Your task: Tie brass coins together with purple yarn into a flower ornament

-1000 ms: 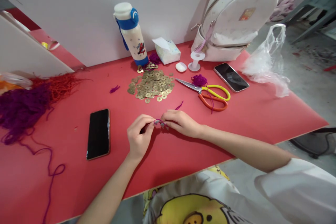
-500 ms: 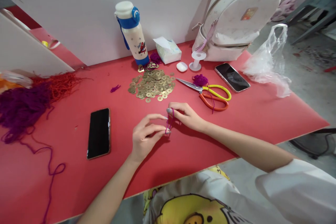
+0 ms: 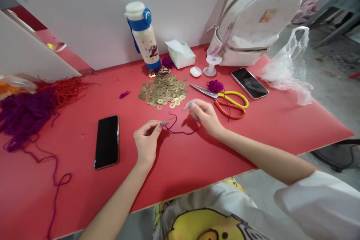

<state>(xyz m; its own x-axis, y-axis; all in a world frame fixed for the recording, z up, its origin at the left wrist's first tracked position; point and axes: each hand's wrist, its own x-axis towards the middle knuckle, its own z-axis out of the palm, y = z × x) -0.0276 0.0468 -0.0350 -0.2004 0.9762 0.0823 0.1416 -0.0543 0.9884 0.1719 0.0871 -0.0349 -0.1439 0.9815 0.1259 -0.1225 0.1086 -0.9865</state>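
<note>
My left hand [image 3: 146, 138] is closed in a pinch on a thin purple cord [image 3: 182, 132], above the red tabletop. From the fingertips one short end curls up, and a longer stretch runs right, toward my right hand [image 3: 206, 118]. That hand is raised and slightly blurred, its index finger and thumb apart with no cord between them. Its lower fingers are partly hidden beside the cord's far end. Just beyond both hands lies a heap of brass-coloured coins with holes [image 3: 165, 90]. Scissors [image 3: 225, 99] with yellow and orange handles rest close to my right hand.
A black phone [image 3: 107, 142] lies left of my left hand. Purple yarn [image 3: 26, 114] and red strands [image 3: 69, 92] are piled far left. Along the back stand a bottle [image 3: 144, 37], a tissue pack [image 3: 181, 54], a white spool [image 3: 211, 65] and a white backpack [image 3: 253, 18]. Another phone [image 3: 249, 83] lies right.
The hands have moved apart. The cord loop that was stretched between both hands' fingers is now loose, with my left hand pinching it and my right thumb and index finger off it.
</note>
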